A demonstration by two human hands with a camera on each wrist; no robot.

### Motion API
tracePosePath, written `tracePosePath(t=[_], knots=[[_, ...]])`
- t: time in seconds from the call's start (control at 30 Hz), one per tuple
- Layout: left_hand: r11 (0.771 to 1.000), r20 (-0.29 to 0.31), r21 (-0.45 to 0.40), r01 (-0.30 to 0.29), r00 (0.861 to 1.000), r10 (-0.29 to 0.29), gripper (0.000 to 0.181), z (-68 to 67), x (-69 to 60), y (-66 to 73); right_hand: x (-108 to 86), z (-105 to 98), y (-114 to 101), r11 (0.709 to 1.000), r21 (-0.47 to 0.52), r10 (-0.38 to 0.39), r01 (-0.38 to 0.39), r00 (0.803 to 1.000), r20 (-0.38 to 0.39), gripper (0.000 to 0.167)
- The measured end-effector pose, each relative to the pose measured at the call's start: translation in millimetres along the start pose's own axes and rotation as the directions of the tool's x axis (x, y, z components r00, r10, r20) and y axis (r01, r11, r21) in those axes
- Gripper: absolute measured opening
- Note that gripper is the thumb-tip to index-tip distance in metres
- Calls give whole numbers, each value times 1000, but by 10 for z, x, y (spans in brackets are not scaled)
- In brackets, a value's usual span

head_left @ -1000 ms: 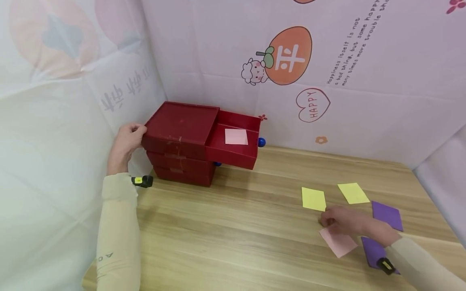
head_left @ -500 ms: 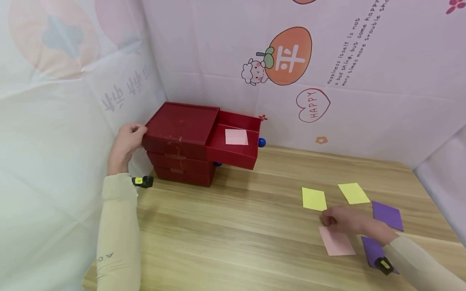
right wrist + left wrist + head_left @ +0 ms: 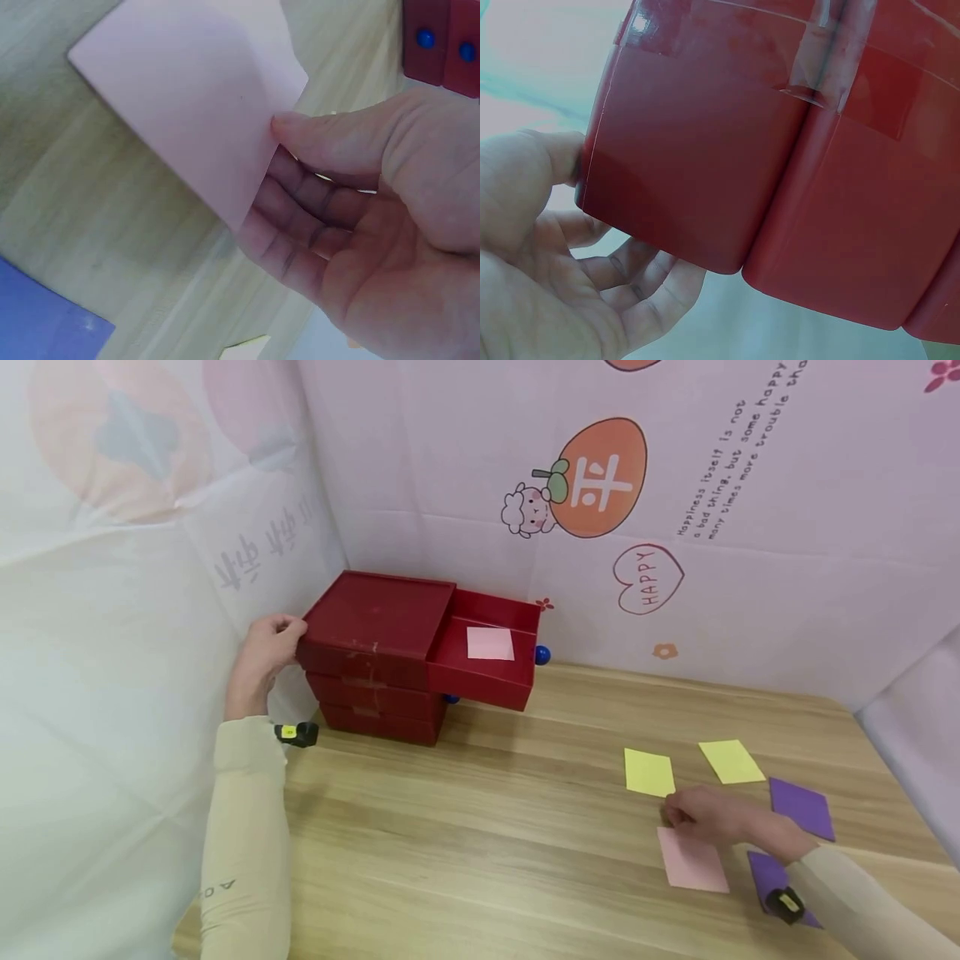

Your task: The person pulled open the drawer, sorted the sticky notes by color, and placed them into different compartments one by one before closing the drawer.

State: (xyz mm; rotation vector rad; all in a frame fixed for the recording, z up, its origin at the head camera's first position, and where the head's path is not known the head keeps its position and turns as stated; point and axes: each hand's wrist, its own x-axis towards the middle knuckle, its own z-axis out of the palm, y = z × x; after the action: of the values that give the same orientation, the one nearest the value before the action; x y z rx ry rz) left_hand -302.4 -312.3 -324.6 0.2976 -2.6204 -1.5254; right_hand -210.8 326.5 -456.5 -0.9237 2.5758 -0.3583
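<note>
"So, where is the right hand (image 3: pixel 705 814)?"

"It is at the lower right of the head view. Its grip is pinched on one edge of a pink note (image 3: pixel 692 862), and most of that note hangs below the fingers in the frame."

"Does that note touch the bench (image 3: pixel 480 827)?"

"Nobody can tell from these views."

"And the left hand (image 3: pixel 270 643)?"

"It is at the left of the frame, halfway down. Its grip is clamped on the corner of a red drawer box (image 3: pixel 375 614)."

"What about the top drawer (image 3: pixel 480 687)?"

"It is pulled out to the right. A pale pink note (image 3: pixel 491 643) lies inside."

"Any more notes?"

"Yes! Two yellow notes (image 3: pixel 649 772) lie just above the right hand in the frame. Two purple notes (image 3: pixel 802 808) lie at the lower right, one partly hidden by the arm."
</note>
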Motion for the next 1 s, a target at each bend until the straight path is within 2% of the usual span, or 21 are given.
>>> tracePosePath(t=[0.07, 0.23, 0.47, 0.53, 0.77, 1.0], knots=[[1000, 1, 2, -1, 1000, 1, 45, 4, 4, 6, -1, -14, 3, 1000, 18, 1, -1, 1000, 10, 23], [1000, 0, -3, -3, 1000, 3, 44, 5, 12, 1, 22, -99, -4, 998, 51, -19, 20, 999, -30, 24], [1000, 3, -4, 3, 1000, -3, 45, 12, 7, -6, 37, -236, -33, 998, 2, -64, 64, 997, -47, 12], [1000, 1, -4, 5, 1000, -5, 45, 14, 6, -8, 39, -261, -41, 998, 6, -66, 67, 996, -58, 15], [1000, 4, -6, 2, 1000, -2, 43, 17, 7, -15, 31, -390, -41, 986, 45, -156, 162, 981, -113, 28], [1000, -4, -9, -4, 1000, 4, 43, 18, 6, -10, 66, -760, -112, 994, 13, -102, 106, 979, -177, 23]])
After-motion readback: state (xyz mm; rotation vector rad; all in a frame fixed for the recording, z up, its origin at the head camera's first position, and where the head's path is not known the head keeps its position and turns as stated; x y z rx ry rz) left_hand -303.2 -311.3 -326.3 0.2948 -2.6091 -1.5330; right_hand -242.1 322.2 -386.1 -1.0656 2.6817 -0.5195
